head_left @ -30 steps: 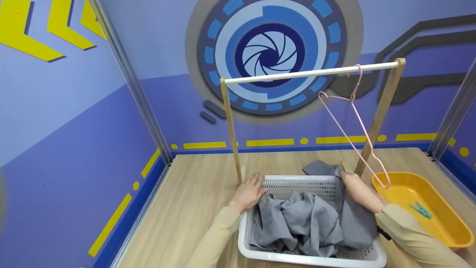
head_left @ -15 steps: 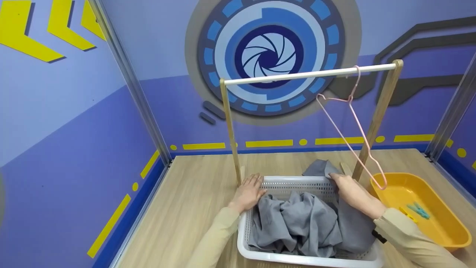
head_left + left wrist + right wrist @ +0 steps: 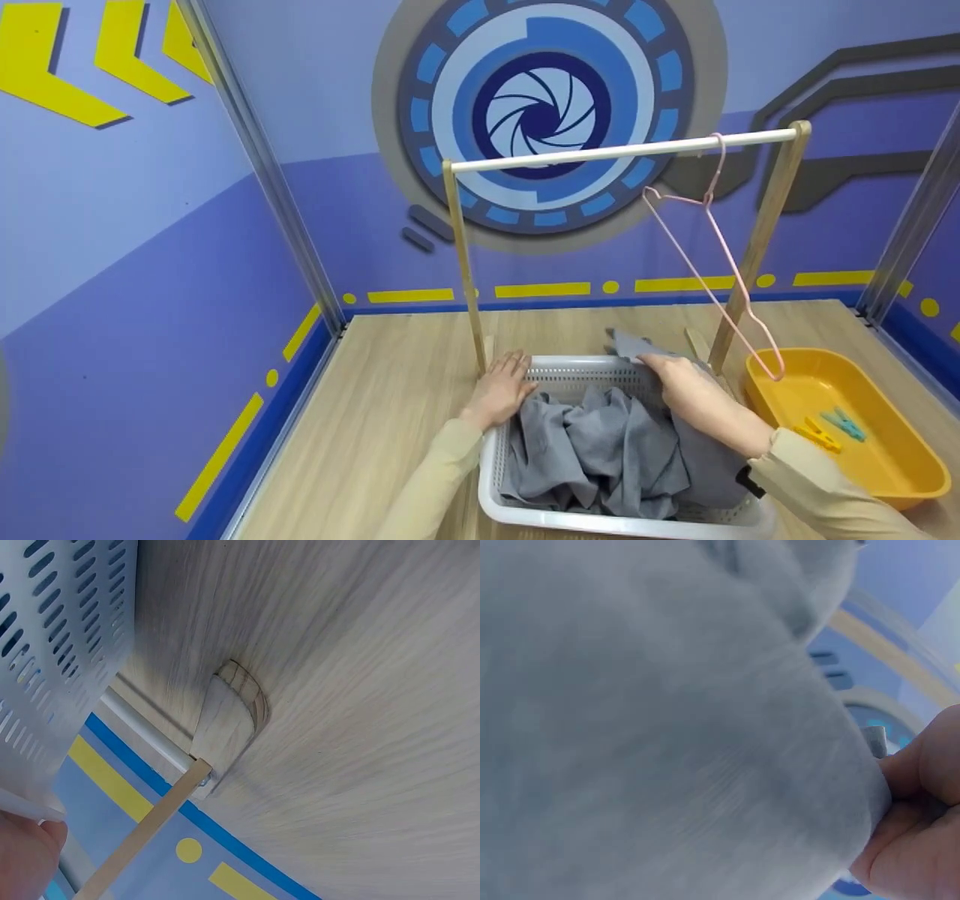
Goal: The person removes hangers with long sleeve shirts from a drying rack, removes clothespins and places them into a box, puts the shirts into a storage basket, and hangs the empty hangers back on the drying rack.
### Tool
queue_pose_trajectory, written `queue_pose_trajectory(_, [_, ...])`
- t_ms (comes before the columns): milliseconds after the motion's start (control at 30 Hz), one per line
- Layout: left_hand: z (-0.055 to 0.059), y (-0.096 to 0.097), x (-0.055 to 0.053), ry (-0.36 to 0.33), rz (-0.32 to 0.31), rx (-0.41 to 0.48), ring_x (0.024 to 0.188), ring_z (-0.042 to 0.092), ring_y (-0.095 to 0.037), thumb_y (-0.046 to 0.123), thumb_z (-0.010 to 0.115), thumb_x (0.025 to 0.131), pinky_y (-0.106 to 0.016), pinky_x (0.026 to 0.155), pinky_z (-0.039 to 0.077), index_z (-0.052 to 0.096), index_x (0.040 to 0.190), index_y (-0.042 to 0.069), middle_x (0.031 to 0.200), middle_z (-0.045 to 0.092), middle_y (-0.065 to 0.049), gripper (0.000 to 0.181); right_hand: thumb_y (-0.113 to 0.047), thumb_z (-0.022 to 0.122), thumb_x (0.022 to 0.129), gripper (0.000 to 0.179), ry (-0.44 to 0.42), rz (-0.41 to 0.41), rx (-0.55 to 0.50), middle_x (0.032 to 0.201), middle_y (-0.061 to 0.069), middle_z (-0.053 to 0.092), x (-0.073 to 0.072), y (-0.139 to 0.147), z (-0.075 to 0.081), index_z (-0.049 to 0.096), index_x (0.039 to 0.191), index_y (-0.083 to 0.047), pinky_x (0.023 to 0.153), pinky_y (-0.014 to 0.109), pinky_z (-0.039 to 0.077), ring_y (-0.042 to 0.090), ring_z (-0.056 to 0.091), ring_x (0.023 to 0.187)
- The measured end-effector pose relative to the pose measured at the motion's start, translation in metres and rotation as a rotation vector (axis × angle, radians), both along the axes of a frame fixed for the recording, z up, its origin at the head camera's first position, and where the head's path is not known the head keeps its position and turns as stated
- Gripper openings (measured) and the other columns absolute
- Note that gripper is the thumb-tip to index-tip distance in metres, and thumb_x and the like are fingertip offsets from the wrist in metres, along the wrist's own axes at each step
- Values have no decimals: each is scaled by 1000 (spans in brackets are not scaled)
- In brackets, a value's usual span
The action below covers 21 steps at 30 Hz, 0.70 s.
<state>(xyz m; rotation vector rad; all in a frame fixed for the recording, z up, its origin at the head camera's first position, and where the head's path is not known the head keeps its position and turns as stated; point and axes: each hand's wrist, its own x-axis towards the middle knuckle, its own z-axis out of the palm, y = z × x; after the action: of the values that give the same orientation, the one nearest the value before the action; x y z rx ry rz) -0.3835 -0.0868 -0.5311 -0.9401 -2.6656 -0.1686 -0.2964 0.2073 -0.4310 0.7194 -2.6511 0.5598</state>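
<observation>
A bundle of grey cloth lies crumpled in a white perforated basket. My left hand rests on the basket's back left corner, fingers laid over the rim and thumb toward the inside. With thumb and fingers, my right hand pinches the edge of the grey cloth near the back right of the basket, and a corner of it sticks out past the back rim. In the right wrist view the pinched cloth fills most of the picture, beside the right hand's thumb and finger.
Behind the basket stands a rack with a white rod and wooden posts. A pink hanger hangs near its right end. At right, a yellow tub contains a teal clothespin and a yellow clothespin.
My right hand has moved left along the back rim with the cloth edge, drawing the cloth across. More of the yellow clothespin shows. My left hand has stayed on the corner.
</observation>
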Motion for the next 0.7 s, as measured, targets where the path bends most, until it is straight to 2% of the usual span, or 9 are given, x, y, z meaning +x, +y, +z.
queue_pose_trajectory(133, [1, 1, 1, 0, 1, 2, 127, 28, -27, 36, 28, 99, -35, 102, 16, 37, 136, -1, 136, 36, -17, 53, 25, 45, 70, 42, -11, 46, -10, 95, 22, 60, 10, -10, 7, 57, 106, 9, 69, 44, 47, 35, 59, 83])
queue_pose_trajectory(167, [1, 1, 1, 2, 6, -7, 126, 28, -27, 35, 29, 99, -35, 102, 15, 37, 135, -1, 136, 36, -17, 52, 25, 45, 71, 41, -6, 54, -10, 95, 21, 60, 13, -12, 8, 57, 106, 9, 69, 44, 47, 35, 59, 83])
queue_pose_trajectory(200, [6, 2, 5, -23, 16, -8, 126, 29, -28, 33, 33, 99, -36, 102, 17, 39, 134, -3, 135, 38, -19, 51, 25, 45, 72, 40, 2, 60, -11, 95, 21, 61, 15, -14, 9, 58, 106, 8, 69, 43, 47, 35, 59, 83])
queue_pose_trajectory(367, [8, 3, 5, -42, 60, -50, 126, 30, -28, 34, 34, 98, -36, 101, 18, 39, 135, -1, 135, 38, -17, 51, 23, 45, 75, 37, 45, 112, -7, 95, 17, 61, 25, -20, 16, 59, 104, 5, 69, 41, 48, 32, 60, 84])
queue_pose_trajectory(700, [9, 4, 6, -45, 64, -58, 125, 30, -28, 36, 33, 98, -35, 101, 19, 39, 135, 0, 135, 38, -17, 52, 18, 44, 82, 31, -92, 388, 4, 95, 10, 63, 40, -25, 26, 60, 102, 1, 71, 36, 48, 24, 60, 87])
